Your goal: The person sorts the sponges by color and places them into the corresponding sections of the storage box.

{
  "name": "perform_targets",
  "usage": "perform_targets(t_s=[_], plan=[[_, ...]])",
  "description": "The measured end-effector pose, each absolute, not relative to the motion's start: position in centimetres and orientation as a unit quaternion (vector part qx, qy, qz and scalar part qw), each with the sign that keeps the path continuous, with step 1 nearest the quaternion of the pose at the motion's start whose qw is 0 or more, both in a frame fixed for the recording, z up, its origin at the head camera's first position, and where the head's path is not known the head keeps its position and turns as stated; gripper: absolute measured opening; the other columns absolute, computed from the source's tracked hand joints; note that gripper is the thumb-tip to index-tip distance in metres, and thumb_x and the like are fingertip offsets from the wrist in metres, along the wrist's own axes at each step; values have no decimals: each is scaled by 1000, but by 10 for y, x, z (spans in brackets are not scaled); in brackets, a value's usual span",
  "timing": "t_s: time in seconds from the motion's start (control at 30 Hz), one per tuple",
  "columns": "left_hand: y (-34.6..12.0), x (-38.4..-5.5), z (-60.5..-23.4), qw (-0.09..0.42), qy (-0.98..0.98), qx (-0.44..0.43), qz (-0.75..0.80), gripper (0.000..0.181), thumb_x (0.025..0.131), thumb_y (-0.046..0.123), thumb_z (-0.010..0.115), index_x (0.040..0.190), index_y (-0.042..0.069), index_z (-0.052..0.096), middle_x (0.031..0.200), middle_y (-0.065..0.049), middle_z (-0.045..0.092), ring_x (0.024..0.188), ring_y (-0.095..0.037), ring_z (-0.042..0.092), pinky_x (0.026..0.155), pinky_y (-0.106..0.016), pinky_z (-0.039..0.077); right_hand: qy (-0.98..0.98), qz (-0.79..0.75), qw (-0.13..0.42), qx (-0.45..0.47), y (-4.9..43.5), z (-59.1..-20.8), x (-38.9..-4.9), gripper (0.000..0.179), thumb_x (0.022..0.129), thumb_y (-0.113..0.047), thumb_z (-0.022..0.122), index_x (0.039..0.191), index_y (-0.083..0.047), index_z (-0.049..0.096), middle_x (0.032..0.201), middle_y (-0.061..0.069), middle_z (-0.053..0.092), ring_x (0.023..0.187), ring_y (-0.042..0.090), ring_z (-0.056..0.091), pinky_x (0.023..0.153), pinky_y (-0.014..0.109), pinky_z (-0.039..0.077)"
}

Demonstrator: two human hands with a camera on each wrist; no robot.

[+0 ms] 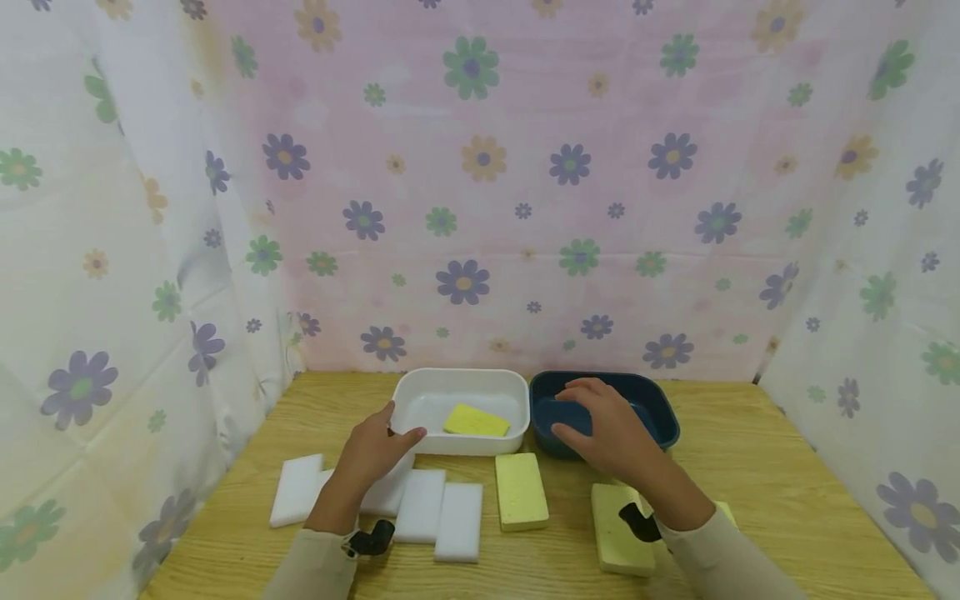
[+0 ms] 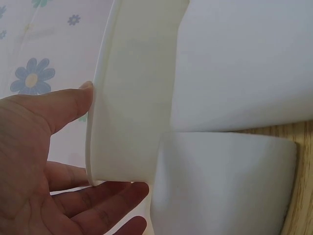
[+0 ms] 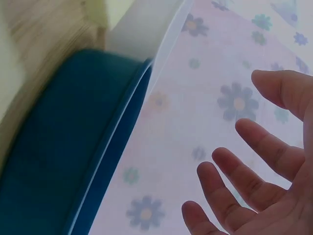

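Note:
My left hand is at the near left corner of a white rectangular tub. In the left wrist view, its thumb touches the tub's rim and the loosely bent fingers lie along the end wall. A yellow sponge lies flat inside this tub. Over the dark blue tub, to the right of the white one, hovers my right hand. Its fingers are spread and loosely bent, with nothing between them in the right wrist view.
Several white sponge blocks lie in front of the white tub, partly behind my left forearm. A yellow sponge is at the middle and another near my right wrist; a third peeks out behind that forearm. Flowered curtains enclose the wooden table.

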State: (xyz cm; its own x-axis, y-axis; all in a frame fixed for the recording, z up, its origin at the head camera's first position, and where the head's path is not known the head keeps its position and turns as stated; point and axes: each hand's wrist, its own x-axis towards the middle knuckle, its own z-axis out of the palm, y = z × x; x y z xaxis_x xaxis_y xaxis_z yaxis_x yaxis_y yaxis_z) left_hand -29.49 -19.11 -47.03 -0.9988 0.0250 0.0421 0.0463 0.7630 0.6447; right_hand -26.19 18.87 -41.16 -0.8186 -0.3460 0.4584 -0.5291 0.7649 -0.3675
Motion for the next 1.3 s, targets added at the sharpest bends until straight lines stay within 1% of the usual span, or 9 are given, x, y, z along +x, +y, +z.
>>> perform_targets(t_s=[0.17, 0.33, 0.43, 0.6, 0.67, 0.83, 0.93, 1.2, 1.3], plan=[[-192, -296, -471, 19, -938, -18, -346, 97, 95, 53, 70, 160, -7, 28, 131, -26, 66, 115, -35, 67, 84, -47, 57, -923, 235, 208, 221, 218, -418, -249, 41, 88, -30, 85, 123, -13, 72, 137, 12, 62, 125, 35, 60, 96, 56, 54], [-191, -296, -472, 12, -936, -14, -350, 99, 94, 55, 70, 161, -5, 27, 133, -26, 65, 117, -35, 66, 83, -44, 57, -928, 231, 216, 197, 247, -426, -235, 40, 87, -25, 85, 123, -12, 71, 134, 14, 62, 119, 36, 62, 91, 58, 55], [-191, -295, -472, 10, -938, -11, -347, 100, 94, 56, 70, 161, -4, 27, 134, -26, 65, 118, -36, 66, 84, -44, 57, -932, 225, 220, 182, 264, -432, -225, 41, 87, -24, 85, 122, -11, 71, 131, 14, 62, 116, 37, 64, 88, 58, 55], [-190, -295, -471, 12, -938, -12, -346, 98, 95, 54, 69, 160, -6, 27, 135, -29, 63, 120, -38, 65, 86, -49, 57, -936, 216, 223, 166, 289, -440, -208, 42, 87, -26, 85, 123, -10, 71, 128, 14, 61, 114, 40, 64, 86, 59, 55], [-190, -295, -471, 10, -938, -11, -346, 98, 95, 55, 69, 160, -6, 27, 136, -29, 63, 121, -39, 65, 86, -49, 57, -940, 212, 218, 153, 298, -442, -202, 42, 88, -29, 84, 123, -11, 71, 128, 13, 61, 111, 38, 65, 84, 56, 57], [-190, -294, -471, 10, -939, -7, -345, 97, 96, 54, 69, 161, -4, 27, 134, -27, 64, 120, -38, 65, 85, -48, 57, -947, 243, 171, 124, 318, -446, -189, 47, 90, -37, 82, 126, -11, 68, 128, 13, 61, 107, 34, 65, 78, 45, 61], [-190, -293, -472, 13, -939, -4, -344, 96, 96, 54, 69, 161, -3, 27, 133, -25, 66, 119, -37, 65, 86, -48, 57, -948, 266, 133, 110, 329, -449, -183, 51, 90, -40, 82, 130, -12, 66, 130, 15, 60, 109, 36, 65, 77, 43, 62], [-189, -293, -471, 18, -938, -7, -346, 99, 95, 58, 69, 161, -2, 27, 135, -26, 64, 122, -37, 64, 89, -49, 56, -939, 328, 22, 103, 360, -461, -177, 72, 91, -44, 79, 146, -6, 52, 146, 25, 53, 125, 52, 56, 83, 49, 60], [-190, -293, -473, 18, -938, -6, -345, 100, 94, 59, 69, 161, -2, 27, 134, -25, 65, 121, -36, 65, 87, -48, 56, -931, 350, -19, 99, 370, -466, -177, 78, 92, -44, 78, 151, -5, 46, 151, 27, 48, 129, 54, 53, 86, 49, 60]])
